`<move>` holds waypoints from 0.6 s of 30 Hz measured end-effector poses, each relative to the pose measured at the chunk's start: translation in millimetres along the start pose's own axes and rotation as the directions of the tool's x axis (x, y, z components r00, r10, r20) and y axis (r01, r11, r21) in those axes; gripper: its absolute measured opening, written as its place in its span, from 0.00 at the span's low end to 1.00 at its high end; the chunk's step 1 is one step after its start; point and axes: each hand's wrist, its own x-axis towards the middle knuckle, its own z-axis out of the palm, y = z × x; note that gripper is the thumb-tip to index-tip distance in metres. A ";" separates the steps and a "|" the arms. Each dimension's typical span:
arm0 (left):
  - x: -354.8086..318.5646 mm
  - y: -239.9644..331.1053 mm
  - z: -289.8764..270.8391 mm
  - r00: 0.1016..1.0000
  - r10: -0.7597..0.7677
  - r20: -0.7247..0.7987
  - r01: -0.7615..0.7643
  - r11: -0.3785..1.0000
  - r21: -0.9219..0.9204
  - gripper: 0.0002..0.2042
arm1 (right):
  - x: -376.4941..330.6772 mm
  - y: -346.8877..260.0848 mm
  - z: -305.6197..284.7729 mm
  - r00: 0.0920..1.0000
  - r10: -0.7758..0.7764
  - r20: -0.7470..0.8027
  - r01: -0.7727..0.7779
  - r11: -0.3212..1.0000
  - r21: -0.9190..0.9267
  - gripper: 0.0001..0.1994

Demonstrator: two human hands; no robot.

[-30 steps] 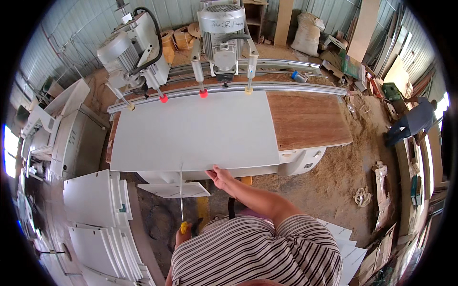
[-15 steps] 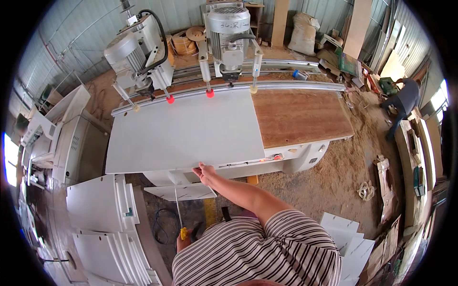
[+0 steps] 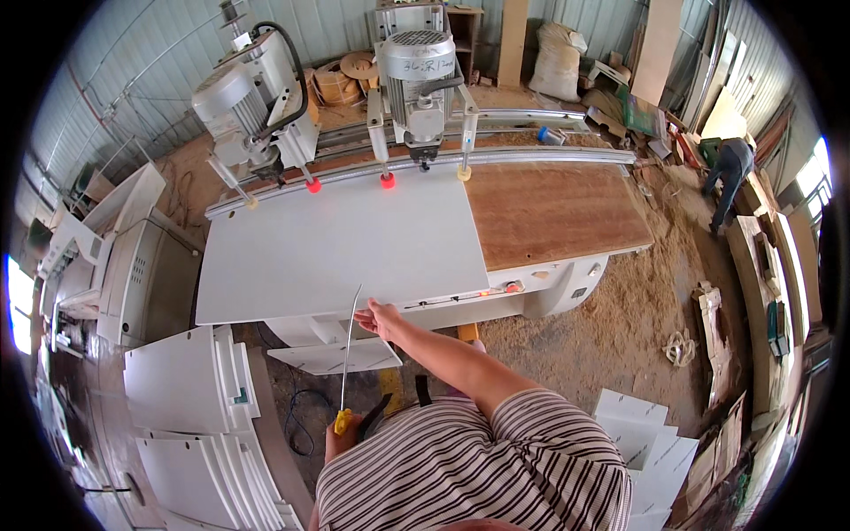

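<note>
White panel [image 3: 336, 248] lies crosswise ahead, long axis left-right. Off its near-left corner: stacked boards [image 3: 173, 380]. Short of its near edge: left hand [image 3: 338, 438], closed around yellow-handled rod [image 3: 346, 363]. Nearer, at that edge: right hand [image 3: 381, 320], fingers part-curled, hold unclear. Past its right edge: brown counter [image 3: 558, 212].

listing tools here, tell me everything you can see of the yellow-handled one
The yellow-handled tool has a long, thin shaft that looks like metal, curving slightly near its tip. The left hand grips the handle. The shaft points forward, its tip showing against the white panel; whether it touches that or the nearby right hand is unclear.
</note>
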 end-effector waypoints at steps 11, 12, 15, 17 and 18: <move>-14.2 35.0 33.4 0.984 0.144 -0.109 -0.094 0.925 0.368 0.11 | -15.0 -21.0 -99.1 0.987 0.089 0.131 -0.047 0.955 -0.293 0.12; -15.3 38.3 37.1 0.983 0.142 -0.116 -0.088 0.920 0.381 0.11 | -17.9 -23.7 -116.3 0.989 0.093 0.115 -0.054 0.950 -0.308 0.12; -11.2 24.6 31.7 0.996 0.028 -0.091 -0.027 1.000 0.015 0.11 | -34.2 -32.8 -161.1 0.992 0.112 0.058 -0.086 0.937 -0.339 0.10; -9.4 27.4 35.1 0.995 -0.067 -0.077 0.056 0.988 -0.143 0.10 | -42.9 -39.8 -191.8 0.992 0.125 -0.003 -0.120 0.945 -0.303 0.09; -8.0 30.8 37.9 0.992 -0.109 -0.068 0.095 0.980 -0.174 0.09 | -47.0 -43.4 -205.9 0.991 0.131 -0.034 -0.136 0.950 -0.282 0.09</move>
